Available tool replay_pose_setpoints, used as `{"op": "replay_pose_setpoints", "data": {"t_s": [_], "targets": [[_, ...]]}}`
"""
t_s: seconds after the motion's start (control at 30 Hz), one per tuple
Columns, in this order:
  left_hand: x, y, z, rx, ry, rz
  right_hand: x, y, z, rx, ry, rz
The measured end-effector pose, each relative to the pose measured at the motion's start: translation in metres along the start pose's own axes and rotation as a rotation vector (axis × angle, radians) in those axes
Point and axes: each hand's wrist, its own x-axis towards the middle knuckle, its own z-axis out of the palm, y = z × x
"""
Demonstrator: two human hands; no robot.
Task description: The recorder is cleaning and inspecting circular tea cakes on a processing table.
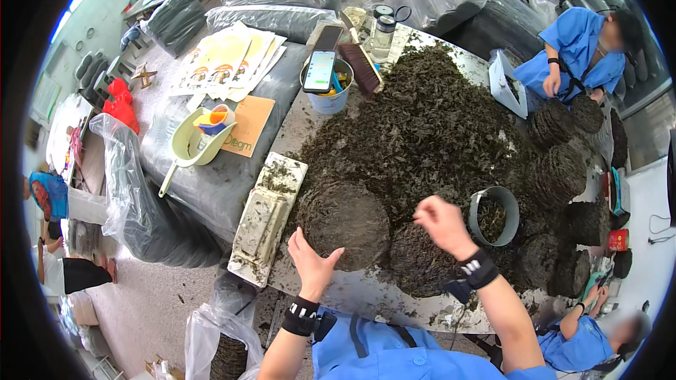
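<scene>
My left hand (pixel 315 264) has its thumb and fingers spread at the near-left edge of a round, dark cake of what looks like dried seaweed (pixel 346 224). Whether it touches the cake is hard to tell. My right hand (pixel 443 224) hovers over a second, looser round cake (pixel 417 266) with its fingers curled; anything between the fingertips is hidden. Just right of that hand, a grey metal ring (pixel 473 216) stands on the table with some seaweed inside. Behind both cakes spreads a large heap of loose seaweed (pixel 422 111).
A white foam block (pixel 264 221) lies at the left table edge. Beyond it are a brush (pixel 362 66), a bucket (pixel 327 103) with a phone (pixel 319 71), and a scoop (pixel 185 142). Several finished cakes (pixel 560 171) stand right. Two co-workers in blue (pixel 573 53) sit on that side.
</scene>
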Motion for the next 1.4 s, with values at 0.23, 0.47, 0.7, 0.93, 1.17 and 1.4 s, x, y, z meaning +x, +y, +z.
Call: {"op": "replay_pose_setpoints", "data": {"t_s": [0.23, 0.47, 0.7, 0.93, 1.17, 1.4], "targets": [[-0.009, 0.013, 0.005, -0.065, 0.044, -0.064, -0.087, 0.165, -0.153, -0.764, 0.419, 0.204], [-0.027, -0.012, 0.008, -0.182, 0.125, -0.11, -0.087, 0.06, -0.101, -0.233, 0.463, 0.075], [-0.018, -0.028, 0.023, -0.441, 0.148, -0.387, -0.031, -0.044, 0.049, -0.063, -0.176, -0.308], [-0.021, -0.023, 0.027, -0.704, 0.142, -0.42, 0.009, -0.071, 0.163, 0.001, -0.256, -0.467], [-0.016, -0.027, 0.025, -0.882, 0.074, -0.481, 0.039, -0.061, 0.18, -0.388, -0.526, -0.641], [-0.014, -0.027, 0.018, -0.89, 0.042, -0.532, 0.043, -0.036, 0.098, 0.237, 0.045, -0.001]]}}
